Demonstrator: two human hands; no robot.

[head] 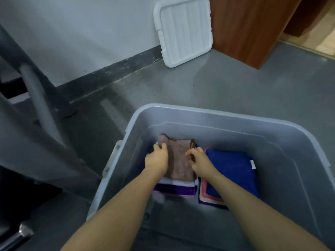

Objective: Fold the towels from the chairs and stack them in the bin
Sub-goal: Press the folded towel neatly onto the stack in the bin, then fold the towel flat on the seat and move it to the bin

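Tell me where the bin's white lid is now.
In the head view, the white lid stands on the floor at the top, leaning on the wall beside the wooden cabinet, beyond the bin.

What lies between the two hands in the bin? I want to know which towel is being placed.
The folded brown towel, seen in the head view: left hand grips its left edge, right hand its right edge.

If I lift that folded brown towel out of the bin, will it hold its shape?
Probably not. The folded brown terry towel looks soft and limp, so it would likely sag and unfold unless supported on both sides, as the left hand and right hand do now. It seems light, and its nap unlikely to slip.
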